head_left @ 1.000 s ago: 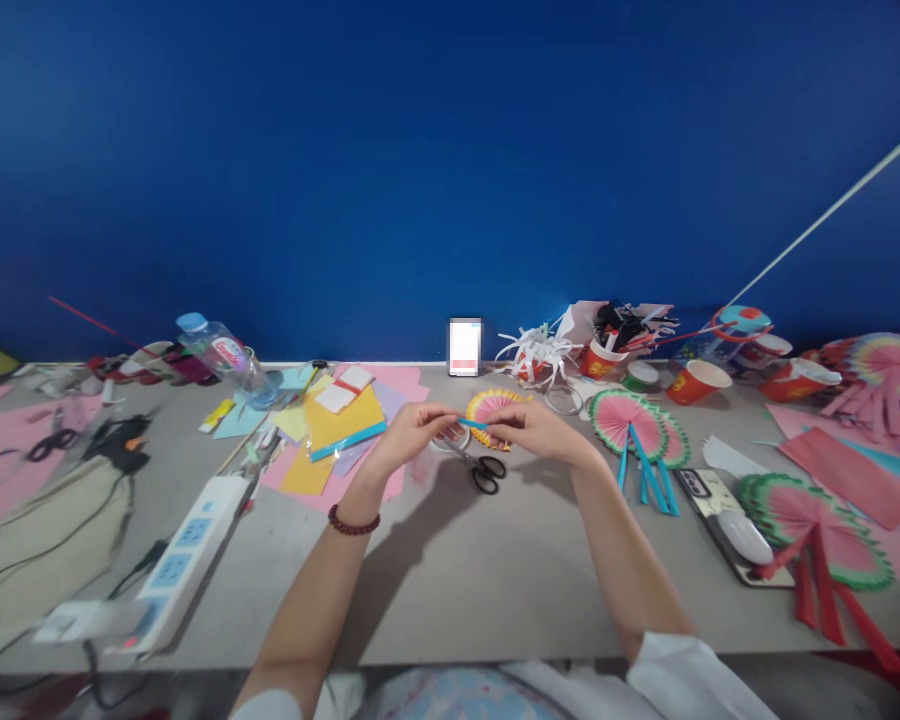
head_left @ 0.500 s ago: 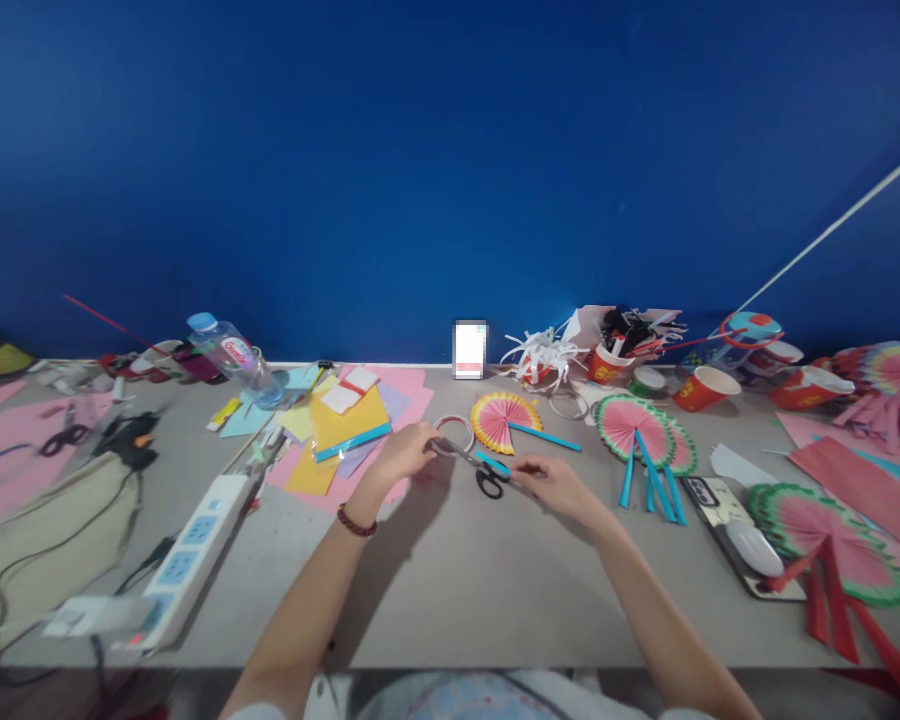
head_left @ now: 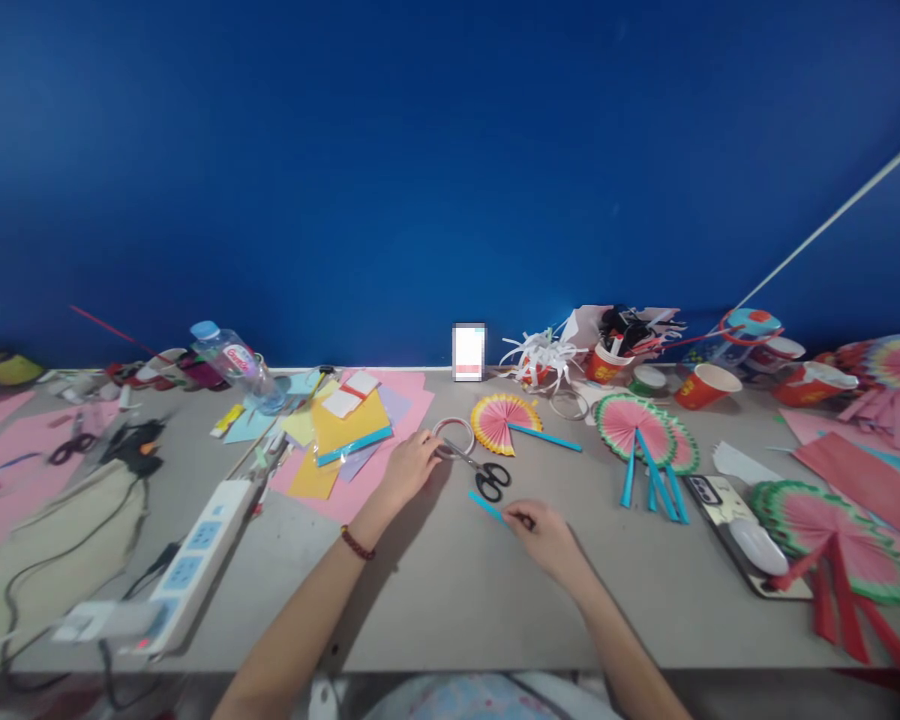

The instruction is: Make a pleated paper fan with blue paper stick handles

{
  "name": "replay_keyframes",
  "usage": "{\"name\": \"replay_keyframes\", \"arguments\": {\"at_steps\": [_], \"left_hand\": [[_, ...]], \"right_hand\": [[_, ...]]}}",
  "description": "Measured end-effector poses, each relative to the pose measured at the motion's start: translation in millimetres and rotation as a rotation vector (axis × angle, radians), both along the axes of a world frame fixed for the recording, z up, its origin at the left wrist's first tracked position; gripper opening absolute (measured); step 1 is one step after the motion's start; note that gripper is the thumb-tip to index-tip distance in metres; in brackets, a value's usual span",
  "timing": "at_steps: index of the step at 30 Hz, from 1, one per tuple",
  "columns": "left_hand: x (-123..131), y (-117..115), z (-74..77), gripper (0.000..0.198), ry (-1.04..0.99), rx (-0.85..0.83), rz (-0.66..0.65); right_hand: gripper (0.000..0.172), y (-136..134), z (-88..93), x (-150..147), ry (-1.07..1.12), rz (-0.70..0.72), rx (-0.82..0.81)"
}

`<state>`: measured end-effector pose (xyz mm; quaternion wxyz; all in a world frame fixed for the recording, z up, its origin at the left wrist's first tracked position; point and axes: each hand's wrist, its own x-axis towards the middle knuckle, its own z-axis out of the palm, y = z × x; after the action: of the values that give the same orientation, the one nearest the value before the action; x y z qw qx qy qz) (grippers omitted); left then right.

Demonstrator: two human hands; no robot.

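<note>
My left hand [head_left: 414, 464] has its fingertips closed at the blade end of black-handled scissors [head_left: 493, 482], which seem to rest on the table with the handles towards me. A roll of tape [head_left: 454, 432] lies just beyond those fingertips. Between the fingers of my right hand [head_left: 546, 537] is a narrow blue paper strip [head_left: 486, 506], its free end pointing left below the scissors' handles. Behind the scissors lies a pleated pink and yellow paper fan [head_left: 501, 418] with a blue stick.
On the left are coloured paper sheets [head_left: 349, 430], a plastic bottle [head_left: 244, 370] and a power strip [head_left: 199, 555]. Watermelon-patterned fans [head_left: 634, 425], a phone [head_left: 720, 515] with a mouse [head_left: 756, 546] on it, and paper cups [head_left: 706, 386] stand to the right. A screen [head_left: 469, 352] leans at the wall.
My right hand has moved down towards me with the blue strip, away from the scissors. The scissors' handles have turned and look lower, with my left hand still at the blades.
</note>
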<state>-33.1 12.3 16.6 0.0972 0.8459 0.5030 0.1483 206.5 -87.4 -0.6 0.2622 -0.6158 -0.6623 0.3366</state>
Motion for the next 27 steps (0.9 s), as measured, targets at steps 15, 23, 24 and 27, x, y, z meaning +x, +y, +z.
{"name": "replay_keyframes", "arguments": {"at_steps": [15, 23, 24, 27], "left_hand": [[-10, -15, 30.7, 0.015, 0.159, 0.364, 0.051], [-6, -49, 39.9, 0.011, -0.531, -0.067, 0.144], [-3, -55, 41.7, 0.011, -0.628, -0.152, 0.116], [9, -69, 48.3, 0.013, -0.805, -0.342, 0.061]], "right_hand": [[0.020, -9, -10.9, -9, -0.148, -0.072, 0.267], [0.018, -12, 3.4, -16, -0.067, -0.102, 0.426], [0.018, -12, 8.4, -19, 0.002, -0.098, 0.438], [0.022, -10, 27.3, -29, 0.174, -0.107, 0.467]]}}
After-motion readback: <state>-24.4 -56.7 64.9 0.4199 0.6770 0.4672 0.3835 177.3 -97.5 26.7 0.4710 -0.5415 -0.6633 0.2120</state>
